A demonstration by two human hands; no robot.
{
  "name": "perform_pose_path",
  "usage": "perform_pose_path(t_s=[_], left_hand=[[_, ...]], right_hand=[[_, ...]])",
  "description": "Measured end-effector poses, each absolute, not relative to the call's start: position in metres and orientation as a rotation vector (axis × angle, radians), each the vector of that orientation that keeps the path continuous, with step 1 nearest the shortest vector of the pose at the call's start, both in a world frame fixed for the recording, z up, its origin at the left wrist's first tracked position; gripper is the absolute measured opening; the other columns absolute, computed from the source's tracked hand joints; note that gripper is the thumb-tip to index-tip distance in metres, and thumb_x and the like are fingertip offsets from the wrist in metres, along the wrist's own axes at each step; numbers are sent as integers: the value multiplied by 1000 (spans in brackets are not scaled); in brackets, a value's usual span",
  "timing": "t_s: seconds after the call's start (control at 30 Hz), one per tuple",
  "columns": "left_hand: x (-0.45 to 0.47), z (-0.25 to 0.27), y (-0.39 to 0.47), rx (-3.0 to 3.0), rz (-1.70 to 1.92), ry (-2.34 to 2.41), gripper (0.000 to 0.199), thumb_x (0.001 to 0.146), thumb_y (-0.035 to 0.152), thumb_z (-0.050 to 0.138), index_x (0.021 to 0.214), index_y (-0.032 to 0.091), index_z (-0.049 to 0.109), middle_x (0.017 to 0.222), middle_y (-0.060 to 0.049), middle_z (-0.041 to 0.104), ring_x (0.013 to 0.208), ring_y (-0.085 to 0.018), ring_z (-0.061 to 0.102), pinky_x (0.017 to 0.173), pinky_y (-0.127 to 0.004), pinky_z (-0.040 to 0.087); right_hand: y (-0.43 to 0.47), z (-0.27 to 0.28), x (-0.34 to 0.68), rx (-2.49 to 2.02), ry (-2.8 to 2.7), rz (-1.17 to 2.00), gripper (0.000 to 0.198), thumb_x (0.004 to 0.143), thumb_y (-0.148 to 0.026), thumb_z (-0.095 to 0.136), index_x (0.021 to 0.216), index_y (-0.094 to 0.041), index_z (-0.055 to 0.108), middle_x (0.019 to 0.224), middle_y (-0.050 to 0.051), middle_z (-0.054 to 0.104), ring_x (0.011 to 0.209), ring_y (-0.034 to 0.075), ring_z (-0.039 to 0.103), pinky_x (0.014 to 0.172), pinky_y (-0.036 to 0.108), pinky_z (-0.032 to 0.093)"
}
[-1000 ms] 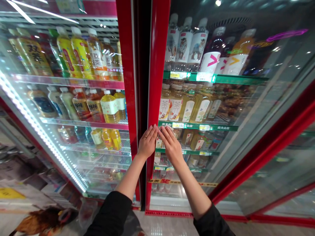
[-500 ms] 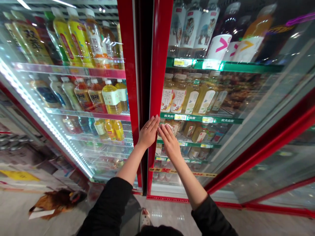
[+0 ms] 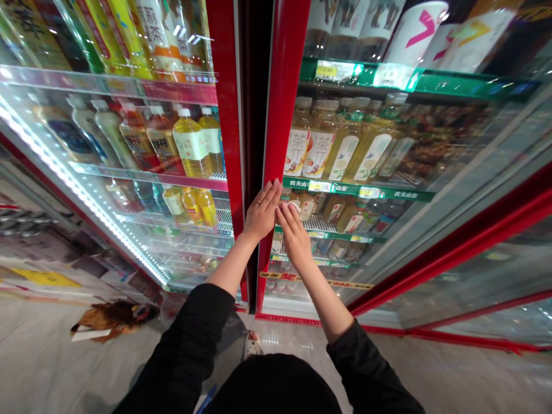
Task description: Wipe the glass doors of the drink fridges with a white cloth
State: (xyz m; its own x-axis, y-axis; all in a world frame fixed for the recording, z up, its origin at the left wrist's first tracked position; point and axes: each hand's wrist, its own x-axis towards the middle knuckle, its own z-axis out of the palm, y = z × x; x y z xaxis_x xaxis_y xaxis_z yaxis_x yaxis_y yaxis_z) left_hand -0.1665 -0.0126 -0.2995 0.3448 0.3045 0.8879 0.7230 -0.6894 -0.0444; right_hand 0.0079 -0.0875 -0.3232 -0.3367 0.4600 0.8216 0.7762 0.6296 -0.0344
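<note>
Both my arms stretch forward to a glass-door drinks fridge with red frames. My left hand point(image 3: 261, 211) lies with its fingers extended against the red door frame point(image 3: 282, 115), a ring on one finger. Close beside it, my right hand point(image 3: 295, 233) rests with straight fingers at the frame's edge and the glass. Neither hand holds anything. Behind the glass, just above my hands, stand tea bottles point(image 3: 319, 141) on a green-edged shelf point(image 3: 345, 188). A dark vertical gap point(image 3: 255, 86) runs between this door and the left fridge door frame point(image 3: 228, 126).
Left of the gap, a lit fridge holds several rows of bottles point(image 3: 190, 144). A brown item point(image 3: 114, 322) with a white paper lies on the grey tiled floor point(image 3: 38, 356). Another red frame point(image 3: 452, 241) slants along the right. My shoe point(image 3: 252, 344) shows below.
My view has tilted downward and come slightly nearer, so the shelves sit higher and more of my body shows. Both hands stay at the red frame with fingers extended.
</note>
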Motion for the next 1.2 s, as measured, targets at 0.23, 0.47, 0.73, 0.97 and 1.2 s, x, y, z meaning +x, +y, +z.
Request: perform_pose_path(t_s=[0.23,0.47,0.73,0.97,1.2], left_hand=[[-169,-300,-9,-2277,-1314,-942,67,118,18,31,184,24,18,186,-5,33,175,-21,21,147,-44,22],[-167,-299,-13,-2301,-1270,-1005,63,119,19,26,183,16,21,187,-9,32,177,-20,13,148,-43,13],[-165,-294,-19,-2244,-1288,-970,72,117,12,23,185,24,6,189,-6,28,176,-18,11,148,-42,16],[-166,-293,-18,-2301,-1265,-1037,69,117,14,24,184,16,10,188,-13,28,176,-23,15,147,-47,18],[-167,-292,-23,-2272,-1262,-1041,75,115,12,25,185,26,2,190,-6,24,176,-21,14,147,-46,21]], right_hand=[[-75,-266,36,-948,-2121,-436,59,119,-15,29,174,-26,47,179,2,50,173,21,31,145,48,33],[-76,-274,27,-987,-1997,-508,57,120,-14,24,167,-18,57,173,7,58,172,21,34,144,48,36],[-85,-299,75,-1078,-1909,-407,62,117,-13,30,174,-28,47,173,7,59,169,30,44,141,62,39],[-78,-283,40,-1013,-1978,-404,66,117,-9,25,179,-31,36,178,3,51,173,24,32,144,57,35],[-95,-308,86,-967,-2191,-365,56,119,-16,34,171,-28,52,172,3,59,168,21,43,141,50,41]])
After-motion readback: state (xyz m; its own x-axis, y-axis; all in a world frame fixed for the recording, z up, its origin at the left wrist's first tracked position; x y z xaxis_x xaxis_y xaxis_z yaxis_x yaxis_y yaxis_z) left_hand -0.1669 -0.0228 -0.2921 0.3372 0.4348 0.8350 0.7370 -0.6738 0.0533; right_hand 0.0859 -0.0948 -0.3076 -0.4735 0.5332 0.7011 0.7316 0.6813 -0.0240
